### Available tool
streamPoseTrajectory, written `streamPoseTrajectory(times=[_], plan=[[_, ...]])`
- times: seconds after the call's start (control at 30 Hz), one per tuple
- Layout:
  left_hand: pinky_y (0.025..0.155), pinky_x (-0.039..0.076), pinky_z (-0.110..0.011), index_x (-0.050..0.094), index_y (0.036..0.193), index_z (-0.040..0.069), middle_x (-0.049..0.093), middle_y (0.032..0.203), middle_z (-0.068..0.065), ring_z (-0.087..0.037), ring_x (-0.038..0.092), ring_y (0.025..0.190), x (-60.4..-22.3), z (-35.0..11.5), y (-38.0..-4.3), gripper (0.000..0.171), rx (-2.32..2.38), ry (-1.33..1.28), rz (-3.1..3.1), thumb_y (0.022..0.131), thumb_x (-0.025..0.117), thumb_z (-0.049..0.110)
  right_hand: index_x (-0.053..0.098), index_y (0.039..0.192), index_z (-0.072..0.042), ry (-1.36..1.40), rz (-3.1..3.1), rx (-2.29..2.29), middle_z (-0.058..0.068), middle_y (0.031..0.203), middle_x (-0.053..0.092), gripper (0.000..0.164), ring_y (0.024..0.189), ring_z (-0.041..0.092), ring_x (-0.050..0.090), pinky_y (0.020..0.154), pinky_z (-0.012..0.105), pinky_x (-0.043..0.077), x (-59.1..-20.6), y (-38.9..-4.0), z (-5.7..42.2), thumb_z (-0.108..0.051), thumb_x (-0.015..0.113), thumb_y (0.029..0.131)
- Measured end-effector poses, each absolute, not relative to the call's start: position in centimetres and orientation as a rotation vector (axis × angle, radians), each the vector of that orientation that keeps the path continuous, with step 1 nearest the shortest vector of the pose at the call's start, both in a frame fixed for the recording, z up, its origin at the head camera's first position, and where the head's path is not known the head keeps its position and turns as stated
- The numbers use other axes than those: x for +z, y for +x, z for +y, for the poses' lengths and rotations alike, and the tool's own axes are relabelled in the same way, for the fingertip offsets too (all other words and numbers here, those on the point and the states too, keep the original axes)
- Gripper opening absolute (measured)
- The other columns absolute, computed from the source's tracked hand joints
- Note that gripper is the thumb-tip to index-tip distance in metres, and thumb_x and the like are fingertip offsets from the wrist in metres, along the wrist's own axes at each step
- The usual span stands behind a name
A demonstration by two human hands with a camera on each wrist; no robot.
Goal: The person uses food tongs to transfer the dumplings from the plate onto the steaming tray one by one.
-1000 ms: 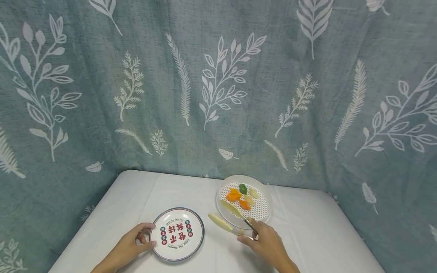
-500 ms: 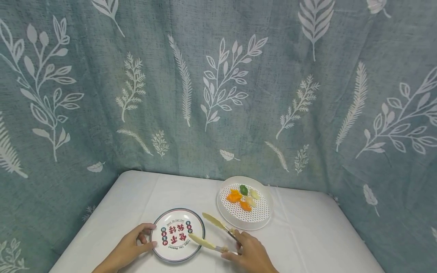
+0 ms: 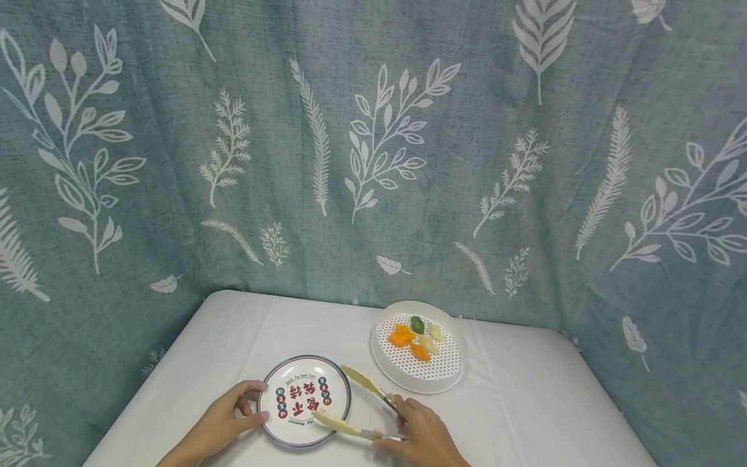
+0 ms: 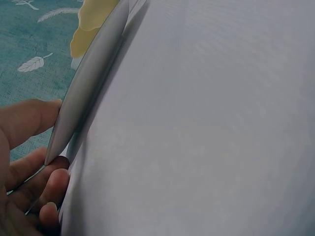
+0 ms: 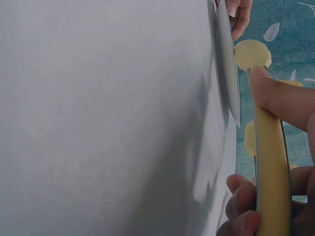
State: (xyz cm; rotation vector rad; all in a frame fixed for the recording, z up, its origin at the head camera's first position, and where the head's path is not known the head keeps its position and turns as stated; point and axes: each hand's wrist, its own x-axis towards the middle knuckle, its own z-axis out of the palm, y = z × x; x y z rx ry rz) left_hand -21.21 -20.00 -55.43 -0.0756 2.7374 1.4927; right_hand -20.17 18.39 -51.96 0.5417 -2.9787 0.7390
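Note:
My left hand (image 3: 230, 416) pinches the left rim of a round white plate (image 3: 292, 373) with red characters and a dark edge band. In the left wrist view the thumb is on one side of the plate (image 4: 91, 91) and fingertips are on the other. Tongs with yellow tips (image 3: 337, 423) are gripped by my right hand (image 3: 423, 431). Their arms stand spread apart with nothing between them. The nearer tip overlaps the plate's right part, while the farther one lies by its upper right edge. The right wrist view shows the thumb along the tongs' yellow arm (image 5: 272, 172).
A round white perforated tray (image 3: 446, 363) stands behind my right hand. It bears orange pieces (image 3: 401, 335), a green piece (image 3: 417, 324) and pale pieces (image 3: 428, 344). A leaf-patterned curtain (image 3: 327, 259) rises behind and beside the white-covered table (image 3: 525, 389).
My right hand has brought the tongs leftward from the perforated tray to the plate, and their arms have spread wider. The left hand and plate have stayed in place.

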Motion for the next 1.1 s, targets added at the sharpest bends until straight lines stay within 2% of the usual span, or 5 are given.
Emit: streamPoseTrajectory(times=[0.3,0.43,0.7,0.9,1.1], plan=[[0.061,0.041,-0.029,0.065,0.13,0.015,0.062,0.095,0.003,-0.018,0.047,0.075,-55.63,-19.97,-21.31,0.06,1.482,-0.066,2.748,0.079,0.089,0.033,0.065,0.114,-0.012,0.597,-3.001,0.74,-0.011,0.077,0.049,0.074,0.064,0.003,0.04,0.057,0.025,0.036,-52.06,-20.18,18.11,-0.071,0.08,0.072],[0.061,0.041,-0.029,0.065,0.13,0.015,0.061,0.094,0.003,-0.018,0.047,0.075,-55.41,-19.9,-21.24,0.06,1.482,-0.066,2.742,0.078,0.089,0.034,0.065,0.113,-0.013,0.59,-3.032,0.689,-0.011,0.077,0.049,0.075,0.064,0.005,0.04,0.057,0.026,0.036,-51.66,-20.04,18.12,-0.074,0.078,0.071],[0.062,0.041,-0.03,0.064,0.131,0.015,0.063,0.099,0.003,-0.018,0.048,0.077,-55.07,-19.98,-21.2,0.06,1.475,-0.058,2.739,0.079,0.089,0.034,0.062,0.138,-0.002,0.59,-3.054,0.679,-0.009,0.089,0.05,0.1,0.079,0.007,0.042,0.068,0.029,0.04,-51.58,-20.41,18.09,-0.073,0.08,0.07],[0.063,0.041,-0.03,0.065,0.13,0.014,0.064,0.101,0.003,-0.018,0.048,0.077,-55.11,-19.94,-21.05,0.06,1.478,-0.062,2.731,0.078,0.089,0.034,0.063,0.138,-0.002,0.632,-3.026,0.585,-0.004,0.107,0.056,0.103,0.087,0.011,0.046,0.079,0.037,0.048,-51.98,-20.39,18.18,-0.076,0.079,0.067],[0.063,0.041,-0.029,0.064,0.131,0.014,0.064,0.101,0.003,-0.018,0.048,0.078,-55.15,-20.03,-21.11,0.059,1.475,-0.061,2.742,0.079,0.088,0.033,0.062,0.141,-0.007,0.619,-3.05,0.608,-0.002,0.112,0.056,0.102,0.093,0.014,0.05,0.085,0.042,0.05,-51.87,-20.41,18.21,-0.076,0.079,0.067]])
